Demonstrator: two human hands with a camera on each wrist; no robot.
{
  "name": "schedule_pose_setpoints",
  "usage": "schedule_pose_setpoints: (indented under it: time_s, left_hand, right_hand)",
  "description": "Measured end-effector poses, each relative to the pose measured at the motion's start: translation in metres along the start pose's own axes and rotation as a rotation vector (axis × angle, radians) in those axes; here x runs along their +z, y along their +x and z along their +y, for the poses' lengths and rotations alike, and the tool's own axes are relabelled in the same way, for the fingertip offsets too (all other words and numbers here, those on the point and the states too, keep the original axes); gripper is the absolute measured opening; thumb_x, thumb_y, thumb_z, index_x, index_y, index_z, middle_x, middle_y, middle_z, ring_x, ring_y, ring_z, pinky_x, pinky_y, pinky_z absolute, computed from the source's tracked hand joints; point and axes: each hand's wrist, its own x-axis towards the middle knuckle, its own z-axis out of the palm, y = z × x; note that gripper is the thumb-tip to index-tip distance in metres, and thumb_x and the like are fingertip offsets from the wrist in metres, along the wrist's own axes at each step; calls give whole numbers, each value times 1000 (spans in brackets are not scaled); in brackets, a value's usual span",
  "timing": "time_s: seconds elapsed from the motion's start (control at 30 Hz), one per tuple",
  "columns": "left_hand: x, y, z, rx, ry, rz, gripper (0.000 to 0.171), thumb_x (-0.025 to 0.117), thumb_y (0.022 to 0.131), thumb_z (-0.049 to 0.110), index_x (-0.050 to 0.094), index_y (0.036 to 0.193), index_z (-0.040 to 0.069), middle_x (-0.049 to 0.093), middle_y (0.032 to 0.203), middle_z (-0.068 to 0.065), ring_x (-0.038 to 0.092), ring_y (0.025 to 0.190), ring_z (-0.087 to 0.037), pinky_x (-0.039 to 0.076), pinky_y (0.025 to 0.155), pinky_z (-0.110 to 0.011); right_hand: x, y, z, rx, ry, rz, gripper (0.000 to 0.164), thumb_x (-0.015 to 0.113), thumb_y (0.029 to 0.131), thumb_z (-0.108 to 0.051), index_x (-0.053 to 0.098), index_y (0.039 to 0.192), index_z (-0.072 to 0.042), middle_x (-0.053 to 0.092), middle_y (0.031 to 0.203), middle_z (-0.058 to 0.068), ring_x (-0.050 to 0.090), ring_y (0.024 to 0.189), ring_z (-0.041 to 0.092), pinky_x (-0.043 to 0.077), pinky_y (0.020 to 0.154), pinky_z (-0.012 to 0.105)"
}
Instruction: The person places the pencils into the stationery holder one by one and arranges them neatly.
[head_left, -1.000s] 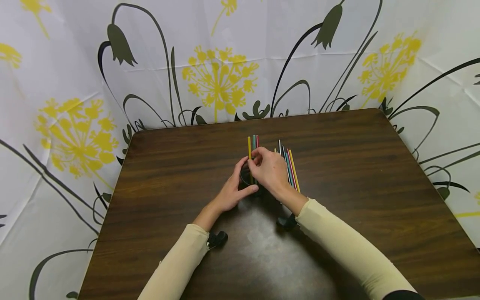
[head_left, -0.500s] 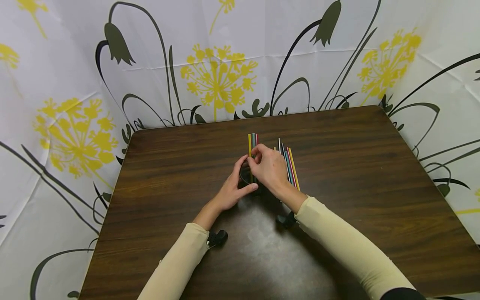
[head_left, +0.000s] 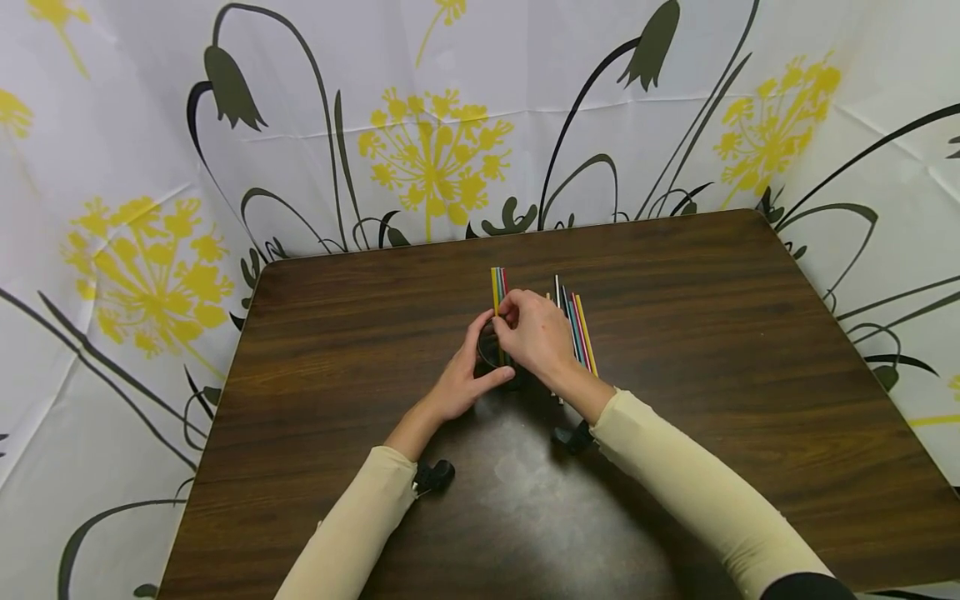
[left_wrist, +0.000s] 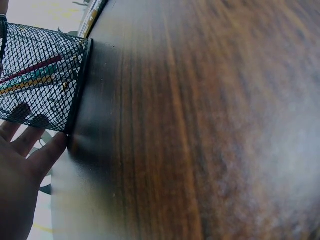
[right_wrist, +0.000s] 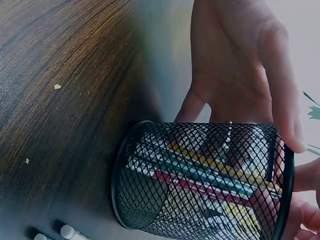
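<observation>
Near the middle of the brown table (head_left: pixel 337 350), the left hand (head_left: pixel 463 379) curves round a black mesh cup (right_wrist: pixel 190 210) that stands upright. At its rim the right hand (head_left: pixel 534 333), fingers bent, pinches a few coloured pencils (head_left: pixel 498 285), yellow, teal and red among them. They poke up past the fingers; through the mesh, their lower ends show short of the cup's base. Just to the right, a second bunch of pencils (head_left: pixel 582 333) lies on the wood, partly behind the right wrist. Cream sleeves (head_left: pixel 682 467) cover both forearms. Beyond the far edge hangs a white cloth (head_left: pixel 465 58) printed with yellow and grey-green flowers.
</observation>
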Motion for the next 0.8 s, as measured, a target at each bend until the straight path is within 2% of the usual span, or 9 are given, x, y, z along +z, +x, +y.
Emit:
schedule_pose_setpoints:
  time_s: [0.2,0.37,0.5,0.6,0.7,0.8]
  left_hand:
    - [0,-1,2,-30,3,-2,83,64,94,7,8,156,9,34,149,-21,47,125,-41,35,102,-60]
    - [0,-1,4,-51,8,14,83,64,94,9,9,156,11,36,147,-22,45,126,-41,33,103,-61]
    - [0,0,7,-60,49,34,84,66,93,12,11,156,12,35,148,-21,40,130,-41,30,105,-61]
    - [0,-1,8,-61,77,42,85,67,92,14,12,156,12,35,148,-21,38,132,-42,28,107,-60]
    - [0,-2,8,-64,91,44,85,68,92,15,13,156,12,35,148,-20,37,133,-42,28,107,-59]
    - [0,-2,7,-64,85,45,84,68,92,16,13,156,12,36,147,-21,38,132,-42,29,106,-60]
  right_hand:
    - [-9,2,3,37,119,-92,7,71,87,-20,68,87,-13,63,75,-3,56,64,11,45,57,29]
    - [-28,10,16,113,264,-103,8,69,90,-20,68,90,-12,65,74,-1,61,56,12,46,53,32]
    - [-44,17,44,187,295,-90,11,67,92,-20,68,94,-10,69,77,7,67,57,23,47,53,33]
    - [-49,19,73,265,281,-129,13,65,94,-20,67,97,-7,70,83,13,70,65,30,49,54,31]
    - [-48,15,99,353,250,-196,17,65,95,-20,66,100,-4,69,88,15,70,70,30,51,53,30]
    - [-45,9,119,431,203,-256,20,65,95,-23,66,101,-5,68,88,11,70,69,24,51,54,29]
